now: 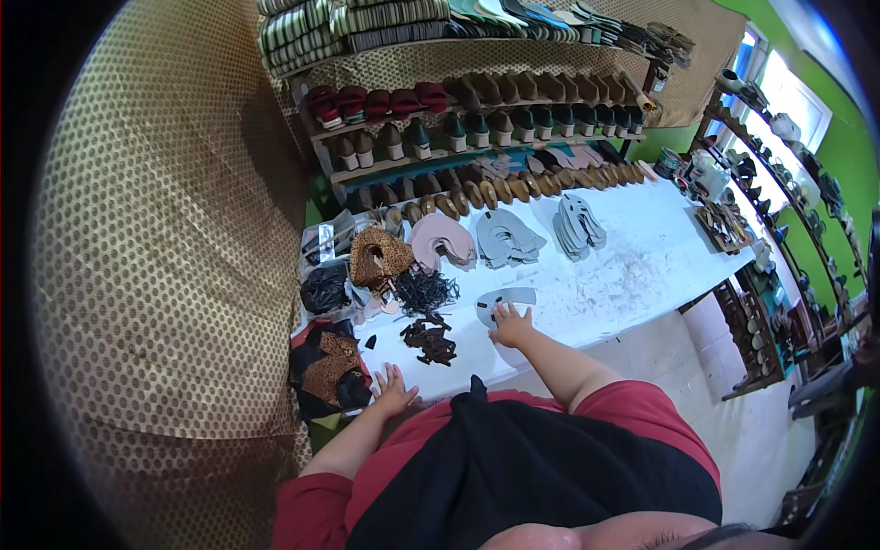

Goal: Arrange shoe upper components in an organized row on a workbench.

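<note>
My right hand (510,326) rests on a curved grey shoe-upper piece (522,296) that lies flat on the white table (632,321). Its fingers are spread, and small black marks or bits show on the piece. My left hand (394,392) lies at the table's near edge, fingers apart and nothing in it. Close by is one small black piece (370,342). A heap of short dark brown pieces (429,341) sits between my hands, with a tangle of thin black strips (425,293) behind it.
Behind are leopard-print pieces (371,246), a pink stack (442,235) and grey stacks (506,236). Scraps (330,362) lie at the left edge. A row of brown shoe lasts (520,189) lines the back, below a loaded shelf (403,154). Tools in a tray (724,227) stand far right.
</note>
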`<state>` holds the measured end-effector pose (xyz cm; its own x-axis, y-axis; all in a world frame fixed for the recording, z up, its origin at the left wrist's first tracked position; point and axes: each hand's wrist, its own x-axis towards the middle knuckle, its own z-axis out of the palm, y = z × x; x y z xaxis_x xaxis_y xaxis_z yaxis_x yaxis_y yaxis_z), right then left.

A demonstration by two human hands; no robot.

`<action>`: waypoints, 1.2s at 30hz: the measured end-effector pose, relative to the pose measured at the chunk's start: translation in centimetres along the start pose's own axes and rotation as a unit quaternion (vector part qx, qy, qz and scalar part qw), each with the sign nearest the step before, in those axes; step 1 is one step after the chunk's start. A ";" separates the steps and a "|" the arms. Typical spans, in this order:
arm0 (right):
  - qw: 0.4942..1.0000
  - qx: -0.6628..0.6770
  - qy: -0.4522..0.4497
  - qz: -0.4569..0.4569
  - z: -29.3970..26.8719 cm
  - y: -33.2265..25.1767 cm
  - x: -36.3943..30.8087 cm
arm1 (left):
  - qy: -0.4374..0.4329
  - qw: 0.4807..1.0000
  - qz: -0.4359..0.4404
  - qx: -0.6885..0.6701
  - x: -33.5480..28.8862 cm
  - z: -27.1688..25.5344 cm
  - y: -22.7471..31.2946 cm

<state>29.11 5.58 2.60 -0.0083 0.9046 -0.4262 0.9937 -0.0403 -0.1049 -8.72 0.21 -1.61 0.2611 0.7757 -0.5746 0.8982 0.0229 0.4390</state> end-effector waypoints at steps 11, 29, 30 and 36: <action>0.998 -0.035 -0.015 -0.041 -2.3 2.1 1.5 | 0.003 0.999 -0.048 0.015 -0.8 -0.2 1.6; 0.920 -0.120 -0.082 -0.364 -2.8 6.4 4.4 | 0.070 0.982 -0.097 0.144 -0.9 1.4 3.0; 0.914 -0.125 -0.083 -0.377 -3.1 6.2 4.3 | 0.075 0.981 -0.111 0.137 -0.9 2.2 2.4; 0.896 -0.180 -0.121 -0.388 -4.4 7.5 5.9 | 0.111 0.966 -0.226 0.057 0.5 3.2 9.2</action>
<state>36.99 12.46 3.26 -0.6927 0.4806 -0.5378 0.6499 0.7393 -0.1764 0.80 -1.23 -0.07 -0.2378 0.8196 -0.5213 0.9390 0.3313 0.0925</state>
